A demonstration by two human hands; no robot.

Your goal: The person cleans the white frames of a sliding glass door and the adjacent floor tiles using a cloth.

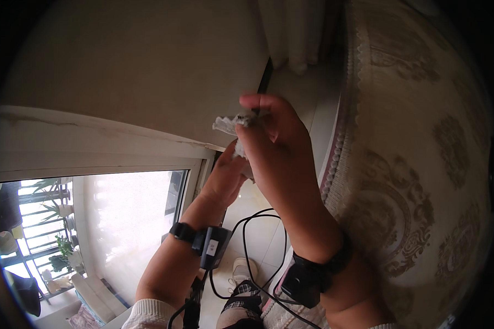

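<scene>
A crumpled whitish cloth or wipe (pixel 226 124) with dark smudges is pinched between the thumb and fingers of my right hand (pixel 282 137). My left hand (pixel 224 177) is just below and to the left, around the lower part of the same cloth. My right hand and wrist partly cover its fingers. Both hands are raised in front of a plain wall (pixel 140 61), close to the corner of a white window or door frame (pixel 201 164).
A bed or sofa with a patterned, lace-edged cover (pixel 395 205) fills the right side. Black cables (pixel 243 242) loop from the wrist-worn devices (pixel 215 246) over the tiled floor (pixel 267 234). A pale curtain (pixel 290 33) hangs at the top. Potted plants (pixel 64 251) stand beyond the glass.
</scene>
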